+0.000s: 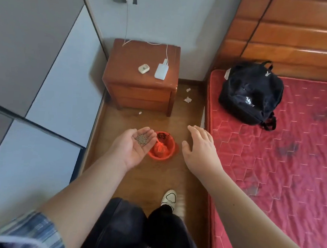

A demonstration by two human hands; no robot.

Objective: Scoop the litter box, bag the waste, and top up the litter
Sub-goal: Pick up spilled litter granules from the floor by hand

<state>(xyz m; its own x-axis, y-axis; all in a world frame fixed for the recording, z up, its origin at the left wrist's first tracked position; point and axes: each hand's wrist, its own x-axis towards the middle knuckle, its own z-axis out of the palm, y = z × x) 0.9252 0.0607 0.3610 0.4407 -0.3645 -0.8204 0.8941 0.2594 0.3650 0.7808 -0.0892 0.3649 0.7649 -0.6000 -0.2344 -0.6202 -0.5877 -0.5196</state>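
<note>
Grey-brown litter granules (pixel 142 139) lie heaped in the upturned, loosely cupped left hand (pixel 135 148), whose fingertips hide part of the rim of the round orange plastic tub (pixel 171 148) just right of it on the floor. A knotted orange plastic bag (pixel 159 149) sits inside, the dark matter behind it too small to make out. Further right, the right hand (pixel 199 147) hovers palm down, fingers spread, holding nothing.

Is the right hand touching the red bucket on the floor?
Apart. The head view shows a strip of bare floor between the right hand and the rim of the red bucket.
</note>
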